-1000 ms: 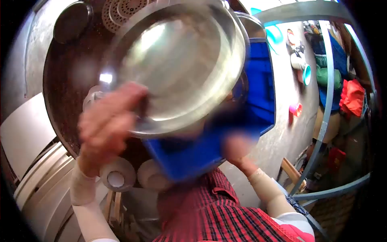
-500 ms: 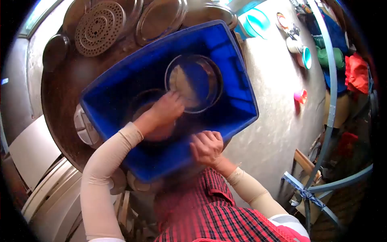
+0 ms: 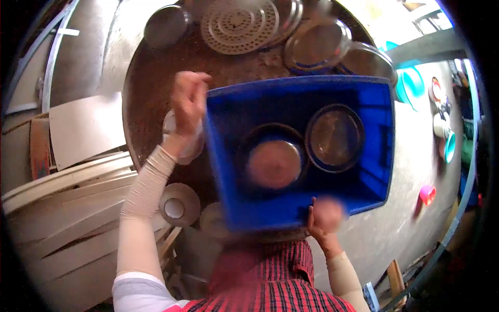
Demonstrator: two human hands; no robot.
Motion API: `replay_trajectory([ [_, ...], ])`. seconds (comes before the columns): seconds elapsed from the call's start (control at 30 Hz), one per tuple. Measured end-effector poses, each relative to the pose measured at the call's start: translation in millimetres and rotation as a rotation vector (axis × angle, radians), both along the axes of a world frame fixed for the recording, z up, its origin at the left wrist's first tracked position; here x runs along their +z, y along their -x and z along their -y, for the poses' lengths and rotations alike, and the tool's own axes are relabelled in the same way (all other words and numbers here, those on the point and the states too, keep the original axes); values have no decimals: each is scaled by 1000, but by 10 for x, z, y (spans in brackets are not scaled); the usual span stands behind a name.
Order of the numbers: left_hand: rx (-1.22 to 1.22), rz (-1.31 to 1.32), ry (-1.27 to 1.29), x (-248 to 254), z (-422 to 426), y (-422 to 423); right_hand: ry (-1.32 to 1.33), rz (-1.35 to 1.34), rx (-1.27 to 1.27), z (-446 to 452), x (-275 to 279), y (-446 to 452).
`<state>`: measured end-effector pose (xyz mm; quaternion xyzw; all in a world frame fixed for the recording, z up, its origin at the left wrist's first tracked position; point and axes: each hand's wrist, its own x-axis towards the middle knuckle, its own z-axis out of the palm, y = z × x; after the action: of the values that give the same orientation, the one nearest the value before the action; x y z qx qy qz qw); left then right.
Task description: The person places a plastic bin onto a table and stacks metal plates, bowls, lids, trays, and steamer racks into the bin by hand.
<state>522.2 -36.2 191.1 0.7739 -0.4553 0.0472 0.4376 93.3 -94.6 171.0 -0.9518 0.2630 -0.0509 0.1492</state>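
A blue plastic bin (image 3: 221, 192) stands in front of me on a round brown table. In its left half lies a round dish with a pinkish-brown disc shape (image 3: 275, 164). A round shiny metal pan (image 3: 335, 138) rests beside it on the right. My left hand (image 3: 188, 106) is at the bin's upper left corner, just outside the rim, with fingers half bent, apart and nothing seen in them. My right hand (image 3: 326, 216), smeared by motion, appears closed over the near rim on the right.
On the table (image 3: 143, 104), a perforated metal disc (image 3: 240, 26), a dark round lid (image 3: 167, 27) and metal plates (image 3: 318, 46) lie behind the bin. White bowls (image 3: 179, 204) sit at lower left. A turquoise basin (image 3: 410, 86) and pink cup (image 3: 428, 194) stand right.
My left hand has come out of the bin, away from the metal pan, to beside its upper left corner. My right hand stays at the near rim. The whole view has turned.
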Motion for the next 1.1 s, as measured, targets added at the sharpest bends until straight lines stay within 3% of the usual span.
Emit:
replay_trajectory([
  [0.13, 520, 16, -57, -698, -645, -1649, 11, -125, 14, -26, 113, -73],
  [0.23, 541, -809, 195, -933, -678, -2210, 5, -207, 50, -26, 166, -80],
  [0.37, 500, -1204, 361, -1406, -568, -2733, 11, -227, 74, -28, 97, -1],
  [0.47, 549, -1138, 392, -1360, -351, -2686, 20, -280, 99, -13, 155, -19],
  [0.53, 576, -1156, 381, -1731, -326, -3058, -3, -338, 109, 1, 204, -47],
  [0.57, 501, -850, 187, -1909, -364, -3171, -18, -356, 109, 11, 227, -87],
  [0.6, 473, -821, 154, -1919, -320, -3166, -35, -370, 110, 17, 228, -116],
  [0.63, 445, -792, 123, -1840, -248, -3094, -36, -366, 97, 15, 212, -102],
  [0.7, 485, -1296, 366, -1594, -156, -3033, -40, -350, 72, -12, 176, -65],
  [0.77, 410, -1096, 205, -1657, -193, -3095, 4, -281, 102, -4, 184, -100],
  [0.83, 333, -589, -77, -1910, -475, -3348, 27, -216, 114, 18, 197, -124],
  [0.9, 148, -473, -70, -1879, -619, -3482, 30, -172, 92, 5, 139, -74],
  [0.93, 187, -314, -186, -1431, -624, -3161, 136, -171, 68, -23, 93, -77],
  [0.97, 233, -152, -296, -934, -606, -2794, 3, -166, 41, 0, 177, -88],
  [1.0, 168, -158, -184, -912, -759, -2845, 49, -164, 29, -16, 164, -81],
  [1.07, 166, -928, 310, -228, -794, -2168, -77, -132, -27, -42, 113, 17],
  [1.1, 59, -875, 290, 32, -873, -1837, -23, -14, -47, -17, 168, -74],
])
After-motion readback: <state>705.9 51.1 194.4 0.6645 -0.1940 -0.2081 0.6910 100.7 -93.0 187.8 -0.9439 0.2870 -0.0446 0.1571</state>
